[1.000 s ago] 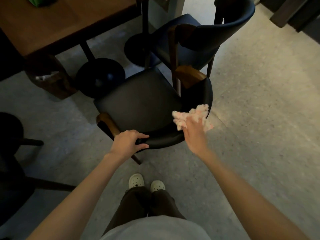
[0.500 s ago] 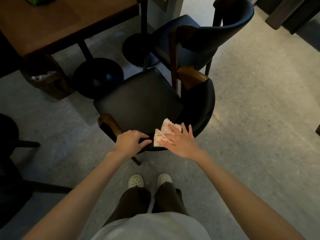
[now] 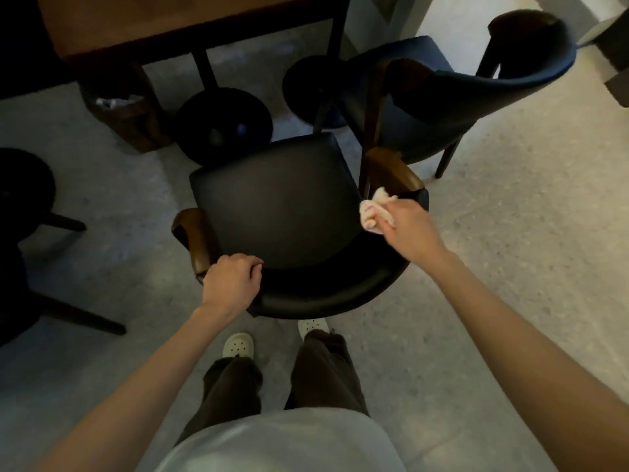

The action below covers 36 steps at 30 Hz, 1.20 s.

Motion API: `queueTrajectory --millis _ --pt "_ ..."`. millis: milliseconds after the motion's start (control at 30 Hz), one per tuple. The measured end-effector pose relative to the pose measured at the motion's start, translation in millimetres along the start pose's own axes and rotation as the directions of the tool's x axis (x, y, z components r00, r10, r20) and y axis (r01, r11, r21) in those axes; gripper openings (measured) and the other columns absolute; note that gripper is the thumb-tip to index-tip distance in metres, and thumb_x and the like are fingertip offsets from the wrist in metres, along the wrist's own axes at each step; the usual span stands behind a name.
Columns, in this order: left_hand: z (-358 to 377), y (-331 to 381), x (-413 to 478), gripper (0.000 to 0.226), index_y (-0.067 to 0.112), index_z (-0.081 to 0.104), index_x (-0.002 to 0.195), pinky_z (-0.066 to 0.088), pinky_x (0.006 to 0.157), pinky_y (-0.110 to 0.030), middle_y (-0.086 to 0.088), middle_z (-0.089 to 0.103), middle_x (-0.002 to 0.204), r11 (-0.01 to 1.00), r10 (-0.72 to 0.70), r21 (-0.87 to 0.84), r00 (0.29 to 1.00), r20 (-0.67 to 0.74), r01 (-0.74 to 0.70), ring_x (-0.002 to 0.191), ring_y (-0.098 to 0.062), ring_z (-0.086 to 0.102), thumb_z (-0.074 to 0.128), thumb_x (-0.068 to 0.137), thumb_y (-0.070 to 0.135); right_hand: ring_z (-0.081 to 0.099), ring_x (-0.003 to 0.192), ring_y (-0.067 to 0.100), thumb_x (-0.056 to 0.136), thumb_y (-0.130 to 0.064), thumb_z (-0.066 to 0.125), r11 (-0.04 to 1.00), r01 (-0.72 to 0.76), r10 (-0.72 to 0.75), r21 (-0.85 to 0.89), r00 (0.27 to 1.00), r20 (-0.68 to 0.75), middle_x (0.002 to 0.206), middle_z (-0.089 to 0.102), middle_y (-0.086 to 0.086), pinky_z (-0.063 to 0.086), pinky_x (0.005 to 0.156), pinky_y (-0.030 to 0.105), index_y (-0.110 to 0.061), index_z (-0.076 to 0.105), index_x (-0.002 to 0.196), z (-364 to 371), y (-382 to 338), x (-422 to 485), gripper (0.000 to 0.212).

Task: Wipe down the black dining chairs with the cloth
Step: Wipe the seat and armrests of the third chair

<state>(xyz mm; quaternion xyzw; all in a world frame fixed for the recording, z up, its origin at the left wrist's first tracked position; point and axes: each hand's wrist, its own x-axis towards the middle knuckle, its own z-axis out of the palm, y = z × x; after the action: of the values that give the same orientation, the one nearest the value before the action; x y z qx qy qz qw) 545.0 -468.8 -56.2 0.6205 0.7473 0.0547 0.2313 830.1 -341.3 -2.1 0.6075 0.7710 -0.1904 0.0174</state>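
The pale cloth (image 3: 374, 212) is bunched in the right hand (image 3: 406, 229), fingers curled round it, against the right inner side of the nearest black chair (image 3: 282, 212). The left hand (image 3: 231, 284) grips the chair's curved backrest beside its left wooden armrest (image 3: 195, 236), near the desk (image 3: 177, 22).

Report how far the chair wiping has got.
Done: nothing shows as finished; no wiped patch is visible. In hand: the right hand holds the cloth at the near chair's right armrest while the left hand grips its backrest. Left: the second chair, untouched beyond it.
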Motion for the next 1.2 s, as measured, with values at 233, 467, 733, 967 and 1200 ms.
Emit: queueTrajectory --millis 233,467,733,967,1200 --pt "27.1 23.7 -13.9 0.023 0.019 0.072 0.109 0.033 0.11 -0.041 0.0 0.069 0.115 0.968 -0.244 -0.126 0.926 -0.29 0.216 0.113 -0.019 0.059 0.054 0.094 0.021 0.051 0.122 0.027 0.096 -0.033 0.048 0.871 0.279 -0.121 -0.404 0.919 0.375 0.127 0.057 0.01 0.026 0.114 0.044 -0.01 0.056 0.121 23.6 0.4 19.9 0.035" --pt "30.4 38.2 -15.7 0.024 0.017 0.073 0.107 0.029 0.11 -0.038 0.0 0.067 0.119 0.932 -0.363 -0.161 0.858 -0.365 0.325 0.117 -0.021 0.054 0.053 0.093 0.017 0.06 0.107 0.032 0.102 -0.025 0.038 0.967 0.255 -0.227 0.007 0.847 0.48 0.111 0.065 0.014 0.026 0.111 0.051 -0.005 0.046 0.119 64.2 -72.2 -35.6 0.028" --pt "30.8 29.6 -16.1 0.026 0.022 0.071 0.11 0.026 0.109 -0.033 0.005 0.066 0.121 0.941 -0.335 -0.184 0.872 -0.357 0.286 0.118 -0.015 0.054 0.053 0.093 0.017 0.058 0.083 0.009 0.098 -0.033 0.051 0.949 0.193 -0.265 0.25 0.916 0.302 0.101 0.057 -0.002 0.044 0.069 0.024 -0.015 0.045 0.121 25.5 -40.7 -5.8 0.03" --pt "31.8 30.7 -12.2 0.025 0.024 0.07 0.113 0.025 0.11 -0.035 0.005 0.065 0.124 0.938 -0.347 -0.147 0.866 -0.361 0.314 0.121 -0.014 0.052 0.057 0.092 0.023 0.021 0.146 0.028 0.093 -0.032 0.058 0.863 0.304 -0.115 -0.403 0.896 0.429 0.147 0.042 0.012 0.006 0.12 0.044 -0.008 0.038 0.14 35.2 34.1 89.1 0.055" --pt "33.8 33.8 -11.9 0.025 0.024 0.071 0.11 0.023 0.111 -0.034 0.006 0.065 0.122 0.928 -0.372 -0.154 0.839 -0.397 0.338 0.12 -0.014 0.051 0.054 0.092 0.024 0.036 0.137 0.031 0.1 -0.029 0.043 0.849 0.301 0.044 -0.433 0.778 0.627 0.143 0.044 0.011 0.017 0.117 0.046 -0.013 0.035 0.144 46.6 -3.0 63.5 0.047"
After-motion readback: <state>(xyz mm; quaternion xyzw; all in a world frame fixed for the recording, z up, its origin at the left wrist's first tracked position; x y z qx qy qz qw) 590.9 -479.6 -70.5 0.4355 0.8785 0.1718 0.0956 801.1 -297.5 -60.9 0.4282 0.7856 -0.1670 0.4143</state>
